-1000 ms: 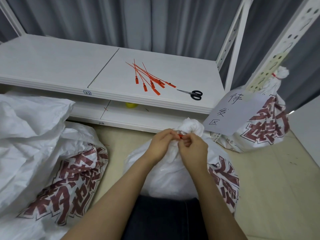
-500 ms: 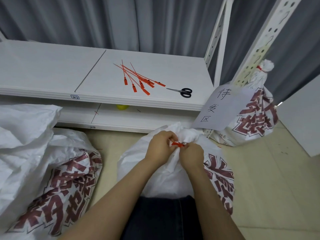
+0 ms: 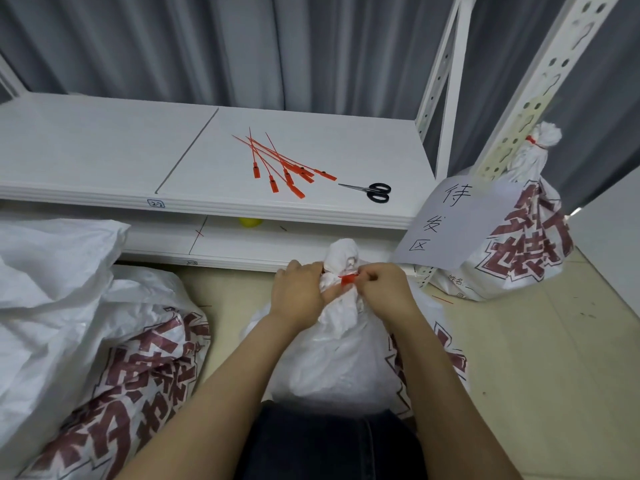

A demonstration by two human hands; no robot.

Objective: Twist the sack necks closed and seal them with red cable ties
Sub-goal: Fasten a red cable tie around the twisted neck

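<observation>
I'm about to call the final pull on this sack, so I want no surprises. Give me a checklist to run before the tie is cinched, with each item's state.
1. Neck of the middle sack bunched: ok, a knob stands above the grip.
2. Left hand grips the neck: ok.
3. Red cable tie at the neck: ok, pinched by the right hand.
4. Tail threaded through the head: cannot tell, fingers hide it.
5. Scissors for trimming: ok, on the shelf beside spare ties.
</observation>
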